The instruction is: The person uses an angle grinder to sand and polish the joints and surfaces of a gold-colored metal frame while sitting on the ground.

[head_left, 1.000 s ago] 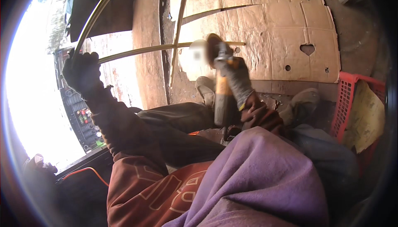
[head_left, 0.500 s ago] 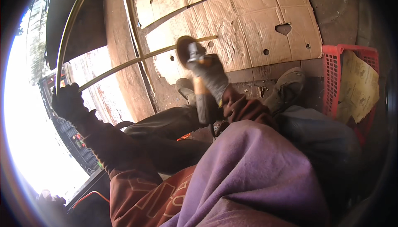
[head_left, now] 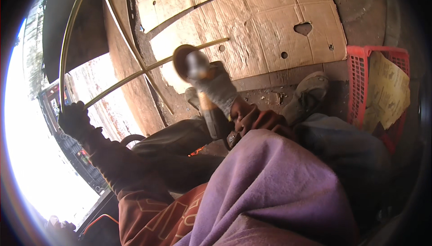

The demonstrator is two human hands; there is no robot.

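Note:
My gloved left hand [head_left: 74, 121] is closed round the corner of a thin brass-coloured metal frame [head_left: 118, 84], where a curved bar and a straight bar meet. A second long bar crosses the straight one farther along. My right hand [head_left: 218, 85], in a pale glove, grips an angle grinder [head_left: 211, 115] with an orange and dark body. Its round disc [head_left: 183, 62] is at the straight bar, right of the crossing; whether it touches the bar I cannot tell. The grinder's head is blurred.
Flattened cardboard [head_left: 265, 30] with holes lies on the floor ahead. At the right stands a red plastic crate [head_left: 357, 86] with a torn yellowish sheet [head_left: 387, 93] in it. My shoe [head_left: 310, 91] is beside the cardboard. Purple cloth [head_left: 274, 183] covers my lap.
My right hand has brought the grinder left and slightly down, toward the bars' crossing. The frame's crossing bar has swung and shifted left; my left hand keeps its hold, slightly lower.

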